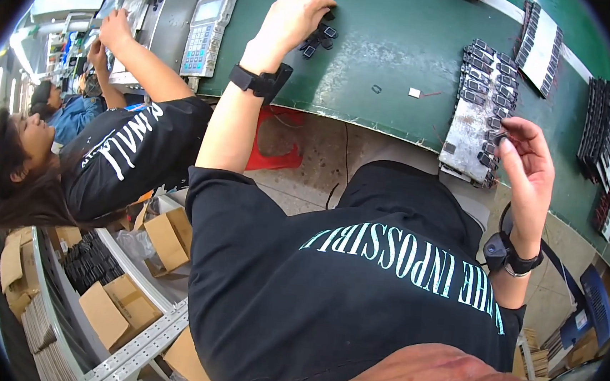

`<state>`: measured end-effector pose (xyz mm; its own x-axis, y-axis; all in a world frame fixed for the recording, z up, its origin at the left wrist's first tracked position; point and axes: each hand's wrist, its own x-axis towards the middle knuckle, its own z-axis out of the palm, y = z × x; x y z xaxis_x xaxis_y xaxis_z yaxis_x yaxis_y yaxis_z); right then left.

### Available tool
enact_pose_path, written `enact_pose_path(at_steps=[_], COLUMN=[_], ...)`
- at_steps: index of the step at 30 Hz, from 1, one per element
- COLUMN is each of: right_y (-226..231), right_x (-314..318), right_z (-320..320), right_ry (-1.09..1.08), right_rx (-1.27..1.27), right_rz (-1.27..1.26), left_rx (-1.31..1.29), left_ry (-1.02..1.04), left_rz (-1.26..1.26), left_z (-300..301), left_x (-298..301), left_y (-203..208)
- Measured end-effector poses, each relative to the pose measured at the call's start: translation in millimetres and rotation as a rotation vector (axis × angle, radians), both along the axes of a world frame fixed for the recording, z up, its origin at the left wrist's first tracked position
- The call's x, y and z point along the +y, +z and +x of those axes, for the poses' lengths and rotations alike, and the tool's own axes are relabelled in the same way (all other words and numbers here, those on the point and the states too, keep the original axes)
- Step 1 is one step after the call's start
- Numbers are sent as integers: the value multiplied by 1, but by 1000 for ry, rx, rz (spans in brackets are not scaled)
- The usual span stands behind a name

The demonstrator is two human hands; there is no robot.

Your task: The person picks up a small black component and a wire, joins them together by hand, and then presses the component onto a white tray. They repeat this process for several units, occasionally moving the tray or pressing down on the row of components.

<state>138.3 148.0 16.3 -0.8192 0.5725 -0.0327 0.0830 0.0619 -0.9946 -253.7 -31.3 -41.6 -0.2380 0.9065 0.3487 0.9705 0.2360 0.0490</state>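
Observation:
A small heap of black square-framed parts [320,40] lies on the green bench top, and my left hand [298,19] is over its far side. Its fingers are pinched together at a dark piece, partly hidden under the fingertips. On the right, a worn metal plate [465,135] reaches over the bench's near edge. Rows of the same black parts [475,81] line its sides, with thin wires at the right side. My right hand [529,161] is at the plate's right edge, thumb and forefinger closed on a small black part [499,138].
Another loaded plate [539,55] lies farther back, with stacked plates [599,135] at far right. A white square piece [414,93] and a small black ring [377,89] lie mid-bench. A keypad device [207,34] stands left, near a co-worker [129,148]. Cardboard boxes [120,308] sit behind.

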Motion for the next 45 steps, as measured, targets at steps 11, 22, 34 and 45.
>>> enact_pose_path(at_steps=[11, 22, 34, 45], right_y=[-8, 3, 4, -4], right_x=[2, -13, -17, 1], right_z=[15, -17, -18, -9], right_ry=[-166, -70, -122, 11], right_rx=[137, 207, 57, 48], right_rz=[-236, -257, 108, -100], left_rx=[-9, -728, -1327, -1283], left_ry=[-60, -102, -107, -130], left_rz=[-70, 290, 307, 336], left_z=[-8, 183, 230, 236], left_x=[-23, 34, 43, 44], left_y=[19, 54, 48, 48])
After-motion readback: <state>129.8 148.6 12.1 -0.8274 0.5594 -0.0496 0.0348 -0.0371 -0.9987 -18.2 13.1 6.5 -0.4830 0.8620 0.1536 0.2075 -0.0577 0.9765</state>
